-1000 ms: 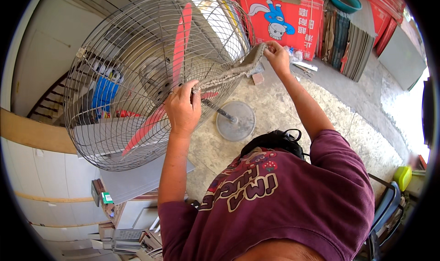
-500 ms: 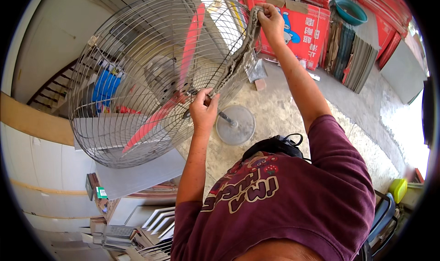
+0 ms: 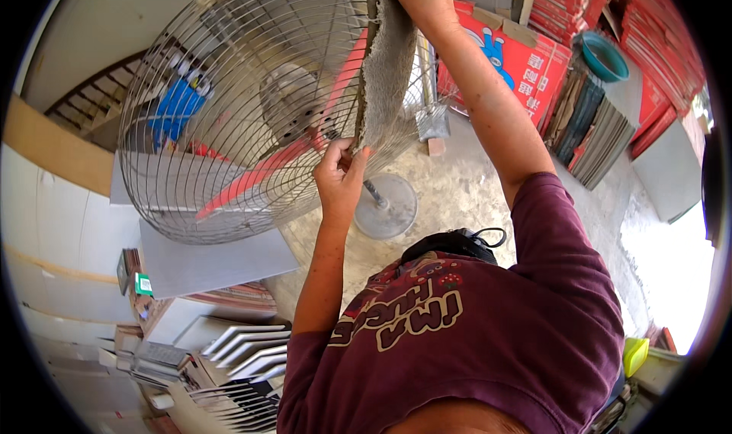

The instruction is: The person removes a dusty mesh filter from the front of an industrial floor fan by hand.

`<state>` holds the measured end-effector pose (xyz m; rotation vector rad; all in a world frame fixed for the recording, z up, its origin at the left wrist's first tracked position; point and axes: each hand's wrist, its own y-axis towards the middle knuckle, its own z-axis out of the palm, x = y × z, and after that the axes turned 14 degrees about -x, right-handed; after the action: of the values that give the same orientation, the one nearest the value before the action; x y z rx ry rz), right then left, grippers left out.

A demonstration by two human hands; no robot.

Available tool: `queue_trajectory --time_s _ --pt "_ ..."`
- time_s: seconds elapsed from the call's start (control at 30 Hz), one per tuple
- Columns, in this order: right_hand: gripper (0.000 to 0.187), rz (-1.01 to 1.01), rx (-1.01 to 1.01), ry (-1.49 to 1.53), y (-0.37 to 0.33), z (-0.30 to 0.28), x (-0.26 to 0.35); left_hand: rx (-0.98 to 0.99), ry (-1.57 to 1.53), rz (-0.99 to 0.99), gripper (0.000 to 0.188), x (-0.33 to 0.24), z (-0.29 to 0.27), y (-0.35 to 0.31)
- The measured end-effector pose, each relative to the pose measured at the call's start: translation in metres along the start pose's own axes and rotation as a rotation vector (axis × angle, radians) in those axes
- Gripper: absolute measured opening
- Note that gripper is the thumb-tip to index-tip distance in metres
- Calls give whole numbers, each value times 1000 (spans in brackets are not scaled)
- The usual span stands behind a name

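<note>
A grey, rough-looking cloth (image 3: 387, 72) stretches between my two hands in front of a large pedestal fan. My left hand (image 3: 341, 176) pinches its lower end, thumb and fingers closed. At the top of the picture my right hand (image 3: 424, 1) grips the upper end; its fingertips are partly hidden by the picture's edge. Behind the cloth is the fan's round wire guard (image 3: 126, 148), with red blades (image 3: 255, 179) and a dusty motor (image 3: 290, 102) inside. The fan's round grey base (image 3: 387, 214) stands on the floor below. Whether the cloth touches the guard I cannot tell.
Red cartons (image 3: 512, 68) and upright stacks of tiles (image 3: 602, 138) line the back right, with a teal basin (image 3: 605, 57) on top. A grey panel (image 3: 217, 260) lies left of the fan base. Sample boards (image 3: 248, 350) stand at the lower left.
My right hand has moved up and left, and the cloth now hangs more upright with its broad face showing. My left hand keeps its pinch. The view has shifted slightly.
</note>
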<state>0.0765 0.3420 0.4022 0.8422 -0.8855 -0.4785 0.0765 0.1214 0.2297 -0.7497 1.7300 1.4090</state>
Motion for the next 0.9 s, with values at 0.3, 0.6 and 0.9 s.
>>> queue_trajectory --time_s 0.3,0.6,0.9 --pt "20 -263 49 183 -16 63 59 -149 -83 -41 17 -7 -37 -7" --pt "25 -529 110 163 -58 98 111 -257 -161 -174 15 -2 -75 -22" --pt "26 -622 197 182 -81 115 139 -372 -198 -180 17 19 -97 -31"
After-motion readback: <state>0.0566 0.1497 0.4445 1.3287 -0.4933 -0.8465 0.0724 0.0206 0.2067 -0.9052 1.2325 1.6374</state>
